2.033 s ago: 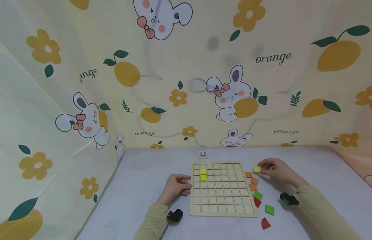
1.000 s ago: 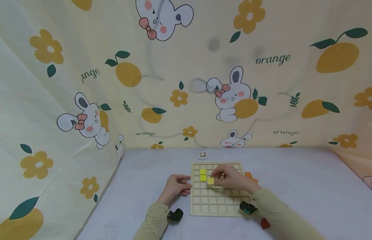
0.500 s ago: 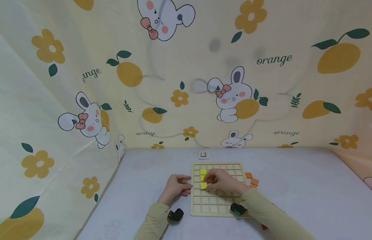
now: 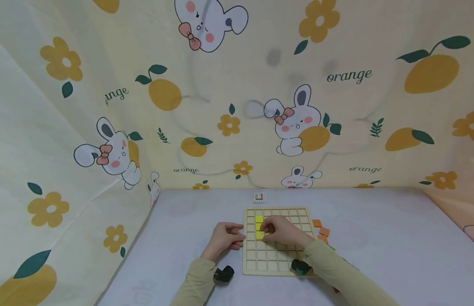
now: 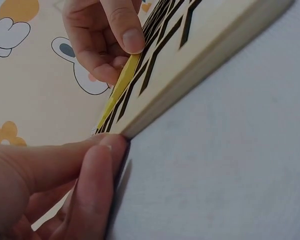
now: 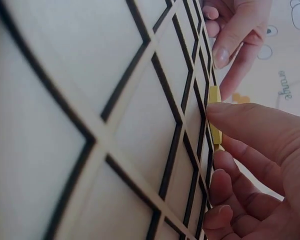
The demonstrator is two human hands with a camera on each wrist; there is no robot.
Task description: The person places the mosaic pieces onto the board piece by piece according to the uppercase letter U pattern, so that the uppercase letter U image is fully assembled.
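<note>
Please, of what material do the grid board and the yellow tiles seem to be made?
The grid board: probably wood, matte; its pale tan frame and plain edge suggest it. The yellow tiles: perhaps painted wood or plastic, smooth-looking; their even, flat colour leaves it open.

The head view is lit softly and evenly; faint grey patches are spread over the rabbit-print curtain [image 4: 237,85]. A soft shadow is cast on the wooden grid board [image 4: 261,255] below the right hand [image 4: 280,231]. The 2 wrist views are rendered dimmer, greyer; the board is steeply foreshortened in both. In the left one, white tabletop [image 5: 215,150] is shaded along the board's edge. Card [image 4: 260,198] details can't be resolved.
</note>
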